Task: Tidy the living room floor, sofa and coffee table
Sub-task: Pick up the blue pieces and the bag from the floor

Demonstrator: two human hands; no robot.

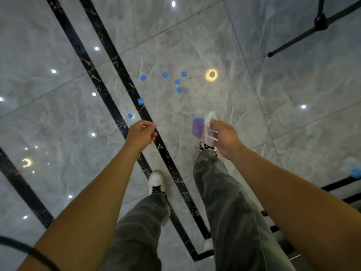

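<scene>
R hand (224, 135) grip clamped on clear bag (210, 116), L hand (141, 133) curled empty, blue cubes (177, 81) on floor (273, 90).

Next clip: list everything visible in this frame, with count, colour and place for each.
cubes: seven plainly visible, blue, scattered on the floor ahead of the feet
plastic bag: one, clear, in the right hand
block: one, purple-blue, inside the bag
floor: grey marbled tiles, two black strips running diagonally
tripod stand: one, black, top right
cable: one, black, bottom left
blurred object: one, blue, right edge, unidentifiable
shoes: two, white with black laces, on the floor
trousers: grey-green, lower centre
left hand: fingers curled, contents not visible
right hand: grips the bag
</scene>
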